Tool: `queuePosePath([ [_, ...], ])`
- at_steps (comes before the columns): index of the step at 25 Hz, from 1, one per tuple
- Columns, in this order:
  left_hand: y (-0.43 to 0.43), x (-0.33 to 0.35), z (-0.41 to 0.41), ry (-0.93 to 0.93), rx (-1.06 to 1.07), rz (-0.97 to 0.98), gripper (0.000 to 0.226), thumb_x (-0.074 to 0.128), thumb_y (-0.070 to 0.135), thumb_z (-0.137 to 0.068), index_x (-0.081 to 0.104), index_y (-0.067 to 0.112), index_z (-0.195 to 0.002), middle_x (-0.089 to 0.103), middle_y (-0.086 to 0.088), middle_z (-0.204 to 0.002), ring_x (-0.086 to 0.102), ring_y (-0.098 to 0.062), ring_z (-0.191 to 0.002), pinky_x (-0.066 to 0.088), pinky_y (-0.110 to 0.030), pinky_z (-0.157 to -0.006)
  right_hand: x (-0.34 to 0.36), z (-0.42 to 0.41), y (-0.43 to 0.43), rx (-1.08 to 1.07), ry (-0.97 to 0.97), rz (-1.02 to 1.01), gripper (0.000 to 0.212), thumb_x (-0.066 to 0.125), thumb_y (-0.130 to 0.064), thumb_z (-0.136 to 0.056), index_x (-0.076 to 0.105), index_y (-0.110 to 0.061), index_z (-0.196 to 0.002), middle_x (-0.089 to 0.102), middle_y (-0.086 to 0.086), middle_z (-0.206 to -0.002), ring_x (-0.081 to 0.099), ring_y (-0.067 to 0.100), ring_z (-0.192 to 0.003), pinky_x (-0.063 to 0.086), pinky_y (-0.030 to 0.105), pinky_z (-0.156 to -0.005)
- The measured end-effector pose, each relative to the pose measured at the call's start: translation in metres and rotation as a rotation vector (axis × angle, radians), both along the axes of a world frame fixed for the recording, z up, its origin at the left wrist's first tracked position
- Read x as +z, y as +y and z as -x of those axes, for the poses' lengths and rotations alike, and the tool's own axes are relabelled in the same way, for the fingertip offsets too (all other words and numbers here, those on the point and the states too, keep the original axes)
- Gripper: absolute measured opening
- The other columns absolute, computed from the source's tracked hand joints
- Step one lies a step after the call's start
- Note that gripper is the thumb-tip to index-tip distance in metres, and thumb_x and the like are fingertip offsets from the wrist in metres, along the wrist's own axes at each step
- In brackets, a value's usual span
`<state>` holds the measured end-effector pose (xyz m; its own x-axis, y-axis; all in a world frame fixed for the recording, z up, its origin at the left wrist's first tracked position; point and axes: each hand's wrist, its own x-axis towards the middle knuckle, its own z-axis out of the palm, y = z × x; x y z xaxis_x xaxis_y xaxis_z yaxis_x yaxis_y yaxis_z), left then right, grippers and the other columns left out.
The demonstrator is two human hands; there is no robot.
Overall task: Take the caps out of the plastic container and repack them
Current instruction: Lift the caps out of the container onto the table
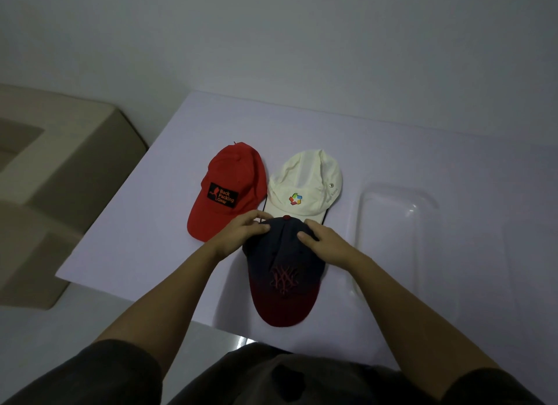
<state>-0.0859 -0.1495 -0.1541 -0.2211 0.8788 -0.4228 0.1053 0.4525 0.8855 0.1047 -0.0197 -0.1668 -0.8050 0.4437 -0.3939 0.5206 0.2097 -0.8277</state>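
unpacking is judged done: the red cap (229,187) and white cap (305,181) are laid out on the table (145,241), the dark cap (283,275) in front of them is gripped at its crown by the left hand (241,232) and right hand (324,240) with curled fingers (260,228), and a lift rightward into the plastic container (398,193) is called for.

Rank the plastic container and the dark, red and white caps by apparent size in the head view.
1. plastic container
2. dark cap, though nearest the camera
3. red cap and white cap: too alike; white partly covered
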Motion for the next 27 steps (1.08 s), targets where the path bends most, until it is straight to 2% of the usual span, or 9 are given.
queuePosePath([
  [2, 0.006, 0.004, -0.002, 0.004, -0.041, 0.021, 0.025, 0.063, 0.024, -0.089, 0.066, 0.006, -0.106, 0.069, -0.010, -0.099, 0.067, -0.019, -0.090, 0.054, -0.027, -0.079, 0.000, 0.002, 0.000, -0.004, -0.006, 0.017, 0.029, 0.044, -0.033, -0.098, 0.052, -0.011, -0.116, 0.062, 0.006, -0.114, 0.059, 0.021, -0.104, 0.049, 0.036, -0.091],
  [4, 0.009, 0.003, -0.001, 0.014, -0.056, 0.037, 0.027, 0.062, 0.024, -0.090, 0.065, -0.001, -0.101, 0.067, -0.012, -0.094, 0.064, -0.022, -0.086, 0.053, -0.031, -0.078, -0.003, 0.003, 0.001, -0.017, 0.000, 0.068, 0.029, 0.046, -0.032, -0.098, 0.052, -0.010, -0.116, 0.062, 0.007, -0.113, 0.059, 0.021, -0.105, 0.050, 0.037, -0.093],
  [8, 0.007, 0.003, 0.001, 0.073, -0.091, 0.048, 0.047, 0.060, 0.042, -0.082, 0.061, -0.001, -0.100, 0.064, -0.016, -0.092, 0.059, -0.025, -0.084, 0.048, -0.040, -0.078, -0.001, 0.002, 0.005, 0.007, -0.006, 0.155, 0.032, 0.046, -0.031, -0.098, 0.055, -0.010, -0.121, 0.063, 0.006, -0.117, 0.061, 0.021, -0.108, 0.050, 0.037, -0.096],
  [13, 0.003, 0.003, 0.000, 0.225, -0.145, -0.020, 0.030, 0.056, 0.035, -0.092, 0.063, 0.007, -0.097, 0.064, -0.020, -0.094, 0.059, -0.021, -0.080, 0.048, -0.037, -0.073, -0.001, -0.003, 0.008, 0.040, -0.005, 0.123, 0.036, 0.050, -0.046, -0.092, 0.063, -0.017, -0.110, 0.068, 0.001, -0.109, 0.065, 0.019, -0.102, 0.052, 0.039, -0.095],
  [17, 0.001, 0.003, -0.001, 0.350, -0.160, -0.043, 0.023, 0.050, 0.035, -0.096, 0.060, 0.014, -0.097, 0.064, -0.013, -0.094, 0.059, -0.018, -0.081, 0.048, -0.031, -0.069, 0.006, -0.008, 0.011, 0.109, -0.080, 0.076, 0.033, 0.065, -0.048, -0.083, 0.061, -0.026, -0.108, 0.066, -0.006, -0.104, 0.064, 0.013, -0.098, 0.052, 0.025, -0.085],
  [21, -0.001, 0.008, 0.006, 0.238, -0.173, 0.074, 0.022, 0.068, 0.039, -0.083, 0.064, 0.020, -0.095, 0.067, 0.002, -0.090, 0.065, -0.012, -0.082, 0.051, -0.021, -0.066, 0.002, -0.009, 0.009, 0.083, -0.035, 0.022, 0.046, 0.062, -0.043, -0.086, 0.053, -0.021, -0.126, 0.061, -0.002, -0.121, 0.059, 0.015, -0.109, 0.049, 0.027, -0.092],
  [23, -0.005, 0.009, 0.014, 0.183, -0.166, 0.122, 0.029, 0.076, 0.037, -0.074, 0.067, 0.017, -0.093, 0.070, -0.001, -0.090, 0.067, -0.015, -0.083, 0.055, -0.025, -0.070, 0.000, -0.009, 0.008, 0.039, -0.010, 0.052, 0.052, 0.058, -0.044, -0.089, 0.048, -0.021, -0.134, 0.058, -0.002, -0.129, 0.056, 0.015, -0.115, 0.048, 0.029, -0.097],
  [27, -0.013, 0.005, 0.021, 0.080, -0.100, 0.143, 0.064, 0.083, 0.048, -0.054, 0.067, 0.011, -0.103, 0.072, -0.010, -0.102, 0.069, -0.026, -0.095, 0.058, -0.041, -0.084, 0.007, -0.005, 0.003, -0.010, 0.053, 0.106, 0.048, 0.052, -0.040, -0.093, 0.042, -0.021, -0.136, 0.055, -0.004, -0.133, 0.053, 0.014, -0.120, 0.045, 0.029, -0.100],
])
